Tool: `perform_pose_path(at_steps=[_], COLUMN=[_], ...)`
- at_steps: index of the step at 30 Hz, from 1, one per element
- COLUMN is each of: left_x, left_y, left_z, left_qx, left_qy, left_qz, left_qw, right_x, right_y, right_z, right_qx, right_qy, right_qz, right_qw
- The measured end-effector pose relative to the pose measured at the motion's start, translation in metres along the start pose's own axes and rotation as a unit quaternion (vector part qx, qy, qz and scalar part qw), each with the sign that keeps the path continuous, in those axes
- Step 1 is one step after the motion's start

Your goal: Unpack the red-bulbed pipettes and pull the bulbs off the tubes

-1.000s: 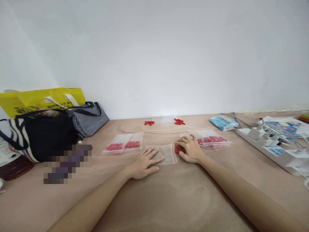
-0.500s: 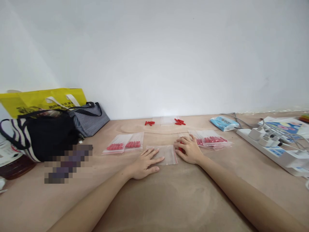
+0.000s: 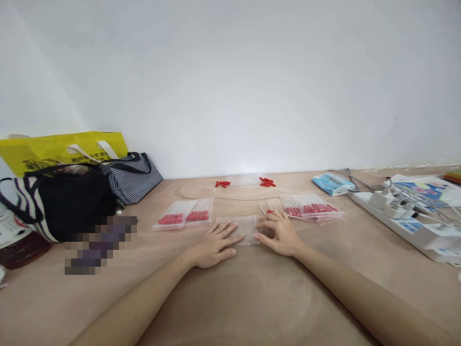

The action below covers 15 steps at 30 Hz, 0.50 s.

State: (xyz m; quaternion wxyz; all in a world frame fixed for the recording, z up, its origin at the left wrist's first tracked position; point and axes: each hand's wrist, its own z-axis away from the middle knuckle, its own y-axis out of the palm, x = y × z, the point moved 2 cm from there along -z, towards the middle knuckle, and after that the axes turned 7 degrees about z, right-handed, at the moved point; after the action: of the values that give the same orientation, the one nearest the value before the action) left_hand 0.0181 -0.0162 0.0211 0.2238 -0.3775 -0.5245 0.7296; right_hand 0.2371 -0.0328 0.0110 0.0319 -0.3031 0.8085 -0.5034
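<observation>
My left hand lies flat with its fingers spread, their tips resting on a clear zip bag. The bag lies flat on the table with its red-lined zip edge to the right. Over that edge is my right hand, fingers bent and somewhat apart, thumb and index fingertips at the bag. Several thin white sticks with red ends stick out beyond its fingers, partly hidden. Filled zip bags with red-tipped sticks lie to the left; a stack of similar filled bags lies to the right.
Further back are two small heaps of red pieces, a left heap and a right heap, with clear bags between them. A blue packet and a power strip with plugs stand right. Bags crowd the left.
My right hand has shifted slightly toward me and left, from the red-ended sticks onto the bag's zip edge. More of the white sticks now shows. My left hand stays put.
</observation>
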Motion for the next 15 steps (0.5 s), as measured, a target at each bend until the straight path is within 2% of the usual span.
perform_pose_path(at_steps=[4, 7, 10, 13, 15], left_x=[-0.001, -0.002, 0.001, 0.008, 0.014], left_y=[-0.001, 0.0, 0.0, -0.003, -0.004], left_z=[0.001, 0.001, 0.0, -0.001, -0.002], left_qx=[0.004, -0.021, -0.121, -0.259, -0.301], left_qy=[-0.004, 0.004, -0.015, -0.064, -0.099], left_qz=[0.004, 0.023, 0.064, 0.099, 0.105], left_qw=[1.0, 1.0, 0.99, 0.959, 0.942], right_x=[0.006, 0.009, 0.009, 0.009, 0.009], right_y=[0.002, 0.005, 0.007, 0.007, 0.007], right_z=[0.0, 0.002, 0.002, 0.002, 0.002], right_qx=[0.009, 0.033, 0.061, 0.078, 0.088], right_qy=[0.022, 0.015, 0.006, -0.029, -0.066], right_qz=[0.023, 0.062, 0.087, 0.077, 0.057], right_qw=[0.999, 0.997, 0.994, 0.994, 0.992])
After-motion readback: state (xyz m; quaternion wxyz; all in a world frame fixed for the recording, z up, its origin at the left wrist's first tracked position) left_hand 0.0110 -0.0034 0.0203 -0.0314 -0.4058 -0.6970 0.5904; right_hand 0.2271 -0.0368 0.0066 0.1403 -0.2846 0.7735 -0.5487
